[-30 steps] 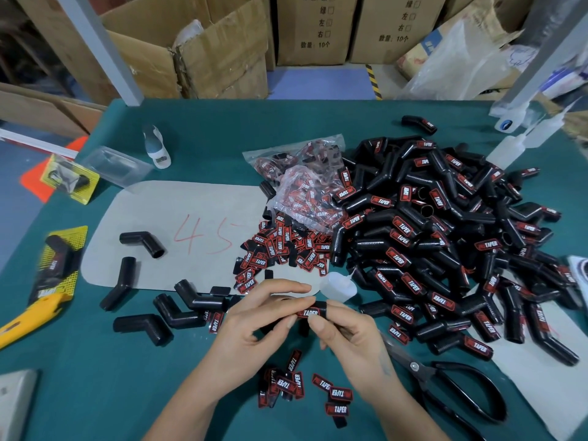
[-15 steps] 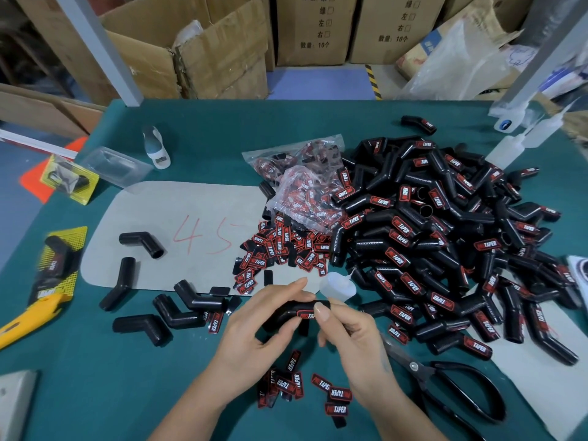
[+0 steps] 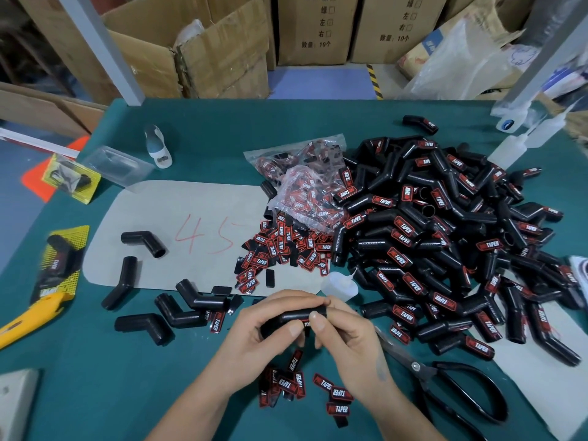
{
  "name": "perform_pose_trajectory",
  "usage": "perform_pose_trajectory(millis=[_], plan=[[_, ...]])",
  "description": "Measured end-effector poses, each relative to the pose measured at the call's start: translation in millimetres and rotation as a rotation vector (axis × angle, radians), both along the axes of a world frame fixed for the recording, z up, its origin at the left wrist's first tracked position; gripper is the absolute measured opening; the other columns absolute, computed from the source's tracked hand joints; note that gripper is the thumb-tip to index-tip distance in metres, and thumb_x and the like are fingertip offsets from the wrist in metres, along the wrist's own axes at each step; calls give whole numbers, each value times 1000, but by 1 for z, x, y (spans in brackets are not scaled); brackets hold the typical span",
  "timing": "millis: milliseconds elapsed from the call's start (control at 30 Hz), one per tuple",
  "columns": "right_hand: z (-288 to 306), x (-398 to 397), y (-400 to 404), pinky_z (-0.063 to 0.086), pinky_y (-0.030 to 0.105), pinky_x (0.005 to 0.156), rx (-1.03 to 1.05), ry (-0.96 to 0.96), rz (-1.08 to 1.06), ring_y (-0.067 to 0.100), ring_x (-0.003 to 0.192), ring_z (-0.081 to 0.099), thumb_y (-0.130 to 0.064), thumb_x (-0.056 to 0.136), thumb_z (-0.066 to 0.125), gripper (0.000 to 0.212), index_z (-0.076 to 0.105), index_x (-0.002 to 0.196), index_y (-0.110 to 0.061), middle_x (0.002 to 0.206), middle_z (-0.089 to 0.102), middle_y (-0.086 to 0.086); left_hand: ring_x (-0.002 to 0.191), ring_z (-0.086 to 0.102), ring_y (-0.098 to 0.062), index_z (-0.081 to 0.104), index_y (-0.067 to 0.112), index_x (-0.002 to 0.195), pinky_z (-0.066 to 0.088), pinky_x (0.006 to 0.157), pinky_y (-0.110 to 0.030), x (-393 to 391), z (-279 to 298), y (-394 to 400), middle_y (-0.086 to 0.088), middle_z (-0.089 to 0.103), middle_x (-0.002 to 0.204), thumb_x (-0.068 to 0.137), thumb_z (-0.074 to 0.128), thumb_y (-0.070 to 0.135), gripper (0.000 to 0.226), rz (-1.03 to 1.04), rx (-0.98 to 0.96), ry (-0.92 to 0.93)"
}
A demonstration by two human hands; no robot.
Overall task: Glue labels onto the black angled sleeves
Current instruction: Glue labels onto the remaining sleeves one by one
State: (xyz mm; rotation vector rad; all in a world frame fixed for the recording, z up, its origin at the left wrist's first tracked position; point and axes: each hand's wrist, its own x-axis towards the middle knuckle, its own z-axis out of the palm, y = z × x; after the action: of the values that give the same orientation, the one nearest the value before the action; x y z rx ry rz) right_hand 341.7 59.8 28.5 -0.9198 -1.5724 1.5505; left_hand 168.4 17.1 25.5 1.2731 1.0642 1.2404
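Low centre of the frame, my left hand (image 3: 270,326) and right hand (image 3: 345,329) both grasp one sleeve (image 3: 294,316), thumbs pressing its label (image 3: 306,323).

A teal table (image 3: 95,377) was seen across the frame. Black angled sleeves (image 3: 445,249) were heaped at right, many marked with red-and-black labels (image 3: 280,246) lettered in white. A grey sheet (image 3: 191,218) at centre left was marked in red. A yellow knife (image 3: 25,319) and black scissors (image 3: 461,393) were shown at the lower edges.
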Motion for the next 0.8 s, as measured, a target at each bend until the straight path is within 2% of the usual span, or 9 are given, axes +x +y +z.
perform_pose_trajectory(millis=[100, 233, 267, 333, 400, 467, 533, 633, 800], plan=[[0, -2, -1, 47, 19, 75, -18, 18, -20, 6, 79, 61, -50, 103, 59, 34, 67, 71, -41, 85, 62, -10, 86, 70, -19, 73, 15, 131, 52, 73, -16, 1, -2, -1, -12, 68, 134, 101, 59, 17, 33, 23, -33, -3], [1, -3, -3, 49, 18, 73, -62, 41, -47, 4, 78, 61, -48, 97, 69, 25, 73, 76, -35, 86, 62, -14, 128, 64, -23, 70, 18, 134, 49, 102, -22, 8, -2, -2, -2, 69, 139, 102, 58, 12, 35, 21, 13, 63], [2, -3, -3, 48, 16, 73, -68, 54, -46, 2, 79, 61, -42, 97, 71, 20, 75, 78, -37, 87, 63, -18, 134, 61, -23, 70, 18, 136, 46, 108, -25, 9, -3, -2, -2, 68, 140, 103, 57, 10, 36, 16, 24, 79], [1, -2, -2, 48, 13, 72, -69, 65, -40, -1, 78, 61, -30, 97, 69, 25, 73, 75, -38, 87, 63, -20, 137, 58, -25, 68, 18, 139, 44, 112, -28, 9, -4, -2, -1, 67, 142, 104, 56, 10, 38, 2, 21, 91], [0, -2, -2, 48, 15, 71, -74, 63, -37, -1, 76, 60, -27, 99, 65, 32, 67, 68, -34, 84, 62, -18, 134, 60, -23, 66, 19, 141, 48, 105, -25, 8, -3, -2, -2, 66, 144, 105, 55, 14, 39, -10, -1, 67], [0, -1, -2, 45, 16, 70, -85, 40, -36, -1, 74, 57, -33, 99, 61, 34, 62, 66, -28, 80, 60, -15, 118, 68, -19, 65, 20, 143, 53, 87, -21, 5, -2, -1, -4, 64, 145, 105, 55, 16, 39, -30, -30, 12], [0, 0, -1, 43, 13, 69, -90, 12, -24, -1, 72, 55, -36, 100, 59, 36, 61, 65, -29, 77, 59, -14, 102, 69, -18, 63, 18, 145, 54, 78, -22, 2, -3, 0, -6, 63, 147, 105, 54, 17, 41, -52, -44, -21], [0, 3, 2, 42, 12, 70, -91, -7, 3, -1, 72, 53, -37, 100, 57, 36, 61, 65, -32, 76, 58, -14, 97, 67, -20, 62, 18, 146, 54, 71, -27, 0, -5, 1, -7, 62, 148, 105, 53, 18, 42, -72, -56, -39], [0, 6, 3, 42, 12, 71, -103, -9, 31, 2, 73, 54, -38, 99, 59, 37, 63, 64, -28, 77, 58, -12, 99, 67, -21, 62, 20, 146, 53, 72, -27, -1, -6, 1, -6, 63, 148, 105, 54, 20, 41, -88, -63, -42]])
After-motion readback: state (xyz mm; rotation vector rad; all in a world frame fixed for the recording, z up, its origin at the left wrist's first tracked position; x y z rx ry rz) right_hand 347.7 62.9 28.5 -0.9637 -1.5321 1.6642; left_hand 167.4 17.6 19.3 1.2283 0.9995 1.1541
